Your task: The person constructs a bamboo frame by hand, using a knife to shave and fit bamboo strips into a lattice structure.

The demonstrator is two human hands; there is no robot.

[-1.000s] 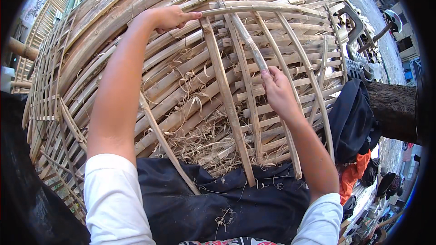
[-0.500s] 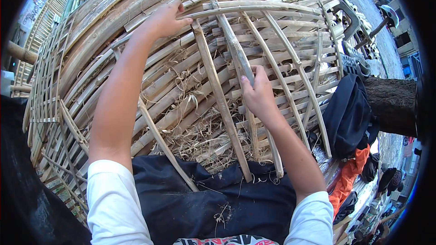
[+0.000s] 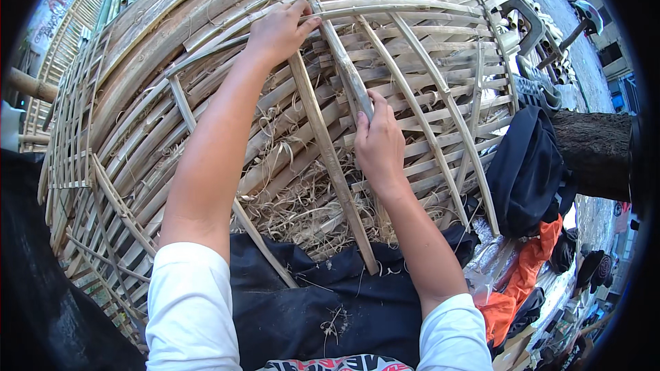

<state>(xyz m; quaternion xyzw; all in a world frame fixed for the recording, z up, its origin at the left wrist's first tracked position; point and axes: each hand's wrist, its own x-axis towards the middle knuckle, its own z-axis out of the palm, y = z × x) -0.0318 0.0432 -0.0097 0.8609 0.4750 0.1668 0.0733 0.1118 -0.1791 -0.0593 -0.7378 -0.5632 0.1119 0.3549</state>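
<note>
A long curved bamboo strip (image 3: 399,5) runs across the upper middle, with several bamboo slats hanging from it toward me like ribs. My left hand (image 3: 280,33) is closed round this strip, its fingertips beside the top of one slat. Lower and to the right, my right hand (image 3: 380,143) grips a flat bamboo slat (image 3: 342,55), greyer toward the hand, whose upper end crosses the strip. Between my hands another slat (image 3: 323,134) reaches down to the black cloth (image 3: 309,323) over my lap. The palm side of each hand is hidden.
Split bamboo lengths (image 3: 137,82) are stacked behind the frame, with curled shavings (image 3: 295,144) among them. A bamboo lattice (image 3: 75,110) stands at the left. To the right are a dark cloth bundle (image 3: 526,172), an orange cloth (image 3: 512,302) and a thick log (image 3: 595,151).
My left hand has moved right along the curved strip, up to the gripped slat's top. My right hand has shifted slightly left and down with the slat.
</note>
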